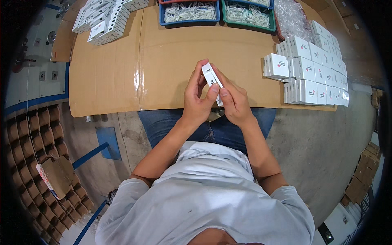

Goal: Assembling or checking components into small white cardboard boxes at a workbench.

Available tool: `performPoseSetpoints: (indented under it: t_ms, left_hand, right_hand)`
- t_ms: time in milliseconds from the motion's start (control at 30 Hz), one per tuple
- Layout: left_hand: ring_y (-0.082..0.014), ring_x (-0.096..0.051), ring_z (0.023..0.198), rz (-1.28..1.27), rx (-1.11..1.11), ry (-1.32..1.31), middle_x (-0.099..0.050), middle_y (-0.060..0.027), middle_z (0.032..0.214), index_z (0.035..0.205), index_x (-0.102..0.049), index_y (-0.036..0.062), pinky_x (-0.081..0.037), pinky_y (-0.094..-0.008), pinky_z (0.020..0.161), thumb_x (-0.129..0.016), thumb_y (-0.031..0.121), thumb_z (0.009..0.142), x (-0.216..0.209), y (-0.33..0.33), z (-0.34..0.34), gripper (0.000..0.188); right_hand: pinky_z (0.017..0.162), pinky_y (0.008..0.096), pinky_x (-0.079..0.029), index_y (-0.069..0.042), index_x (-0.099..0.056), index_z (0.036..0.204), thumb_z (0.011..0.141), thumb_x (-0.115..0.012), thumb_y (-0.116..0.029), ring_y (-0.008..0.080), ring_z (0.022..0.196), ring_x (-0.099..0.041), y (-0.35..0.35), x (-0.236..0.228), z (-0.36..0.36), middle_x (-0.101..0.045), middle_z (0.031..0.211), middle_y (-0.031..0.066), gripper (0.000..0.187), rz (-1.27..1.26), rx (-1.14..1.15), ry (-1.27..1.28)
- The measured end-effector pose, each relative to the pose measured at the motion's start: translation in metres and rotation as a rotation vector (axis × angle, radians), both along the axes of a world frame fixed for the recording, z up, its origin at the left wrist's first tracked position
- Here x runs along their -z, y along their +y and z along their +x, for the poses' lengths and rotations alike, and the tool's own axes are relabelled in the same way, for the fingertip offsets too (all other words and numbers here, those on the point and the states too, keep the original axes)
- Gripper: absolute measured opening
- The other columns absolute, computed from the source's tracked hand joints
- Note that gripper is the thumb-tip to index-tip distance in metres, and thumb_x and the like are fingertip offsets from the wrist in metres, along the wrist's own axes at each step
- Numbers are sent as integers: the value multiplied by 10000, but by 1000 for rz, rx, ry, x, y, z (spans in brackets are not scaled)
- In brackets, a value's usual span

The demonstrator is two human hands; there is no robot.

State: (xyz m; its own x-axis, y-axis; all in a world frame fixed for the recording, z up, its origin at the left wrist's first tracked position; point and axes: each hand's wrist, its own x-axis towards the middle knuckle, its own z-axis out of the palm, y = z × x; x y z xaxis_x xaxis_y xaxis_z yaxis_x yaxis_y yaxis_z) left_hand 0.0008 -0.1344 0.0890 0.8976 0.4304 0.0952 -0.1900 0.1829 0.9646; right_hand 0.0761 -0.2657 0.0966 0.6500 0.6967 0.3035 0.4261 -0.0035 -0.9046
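Note:
Between both hands, above the front edge of the cardboard-covered table [106, 81], is a slim white box [209, 74] with dark print. It stands tilted, its far end leaning left. My left hand [198, 96] is closed around its left side, with the thumb pressed on the face. On the right side my right hand [234, 100] grips it, thumb near the lower end and fingers behind. The fingertips behind the box are mostly hidden.
Stacked white boxes [308, 73] stand at the right, with more white boxes [108, 30] at the far left. Along the back are a blue tray [190, 23] and a green tray [249, 26] of small white pieces, beside clear plastic bags [290, 18]. A cardboard divider grid [24, 163] lies lower left.

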Motion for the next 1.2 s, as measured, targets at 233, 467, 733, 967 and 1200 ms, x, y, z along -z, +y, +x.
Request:
performPoseSetpoints:
  t_ms: [233, 467, 733, 967, 1200]
  left_hand:
    - [-209, -559, 1253, 10, -25, 5, -572, -139, 1319, 1536, -361, -29, -421, -368, 1113, -666, 124, 987, 1, -1, 1, 646]
    - [-198, -570, 1218, -2, -35, -5, -580, -125, 1289, 1518, -377, -25, -435, -357, 1089, -665, 115, 985, -1, -1, 1, 622]
    - [-190, -606, 1154, -599, -115, 260, -621, -88, 1196, 1384, -514, 53, -488, -354, 1017, -403, 520, 1064, -17, 11, 13, 576]
    - [-207, -616, 1175, -703, 18, 336, -649, -92, 1211, 1340, -547, 74, -492, -360, 997, -310, 707, 1033, -5, 30, 7, 742]
    - [-214, -672, 1074, -643, 102, 325, -643, -105, 1148, 1339, -510, 60, -531, -378, 945, -367, 692, 1034, -15, 5, 1, 716]
  right_hand:
    - [1040, 388, -489, 39, -483, 1486, 1085, -456, -222, 373, 1267, -626, 2, 1, -2, -560, 1468, 236, 480, -2, 22, 29]
    - [1047, 387, -482, 29, -480, 1493, 1090, -445, -239, 371, 1288, -611, 3, 3, -1, -559, 1467, 241, 485, 13, 9, 64]
    - [1045, 378, -471, -8, -577, 1430, 945, -723, -269, 301, 1265, -600, 5, -18, -2, -599, 1421, 185, 570, -81, 28, 28]
    - [941, 358, -502, -43, -693, 1280, 864, -806, -255, 271, 1129, -638, 3, 1, 11, -677, 1284, 120, 480, -111, 51, -178]
    - [932, 362, -506, -46, -694, 1106, 821, -835, -378, 267, 1143, -639, 7, -2, 11, -679, 1313, 142, 459, 4, 134, -84]
